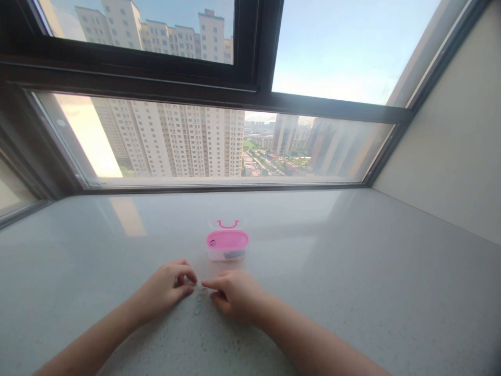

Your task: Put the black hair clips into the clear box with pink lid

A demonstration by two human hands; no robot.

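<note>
My left hand (172,284) rests low over the pale speckled countertop, its fingers curled and the thumb and forefinger tips nearly together. Whatever lies between those tips is too small to make out. Facing it, my right hand (237,295) has the forefinger stretched out toward the left fingertips, with the thumb apart beneath. Several small, clear, ring-like pieces (198,308) lie on the surface between and just below the hands. Right behind the hands stands a small oval box (227,240) with a pink top and clear sides; something dark shows inside.
A clear piece with a pink handle (228,224) lies just behind the box. The pale counter (332,271) reaches back to a dark-framed window (219,189), with tall buildings outside. A plain wall (446,156) bounds the right side.
</note>
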